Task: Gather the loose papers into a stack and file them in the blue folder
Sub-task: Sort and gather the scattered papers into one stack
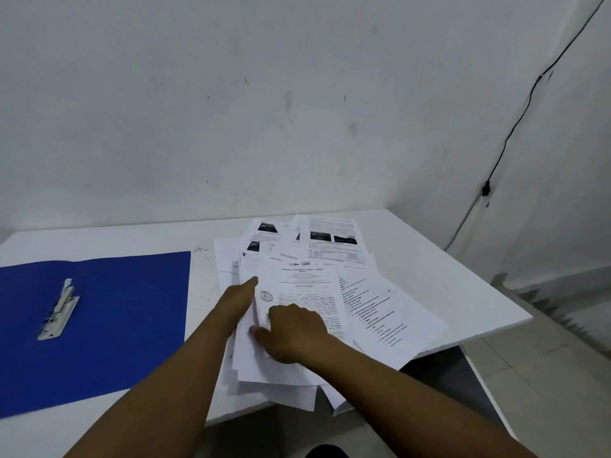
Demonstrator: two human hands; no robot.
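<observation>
Several loose printed papers (373, 302) lie fanned and overlapping on the right half of the white table (423, 252), some hanging over its front edge. The blue folder (132, 309) lies open and flat on the left, its metal clip (59, 312) showing. My left hand (236, 300) rests with straight fingers along the left edge of the top sheets. My right hand (294, 332) lies on top of the pile, fingers bent, thumb at the sheets' left edge; whether it pinches a sheet is unclear.
A white wall stands right behind the table. A black cable (515, 127) runs down the wall at right. The table's right edge drops to a tiled floor (545, 375). A dark gap shows under the front edge.
</observation>
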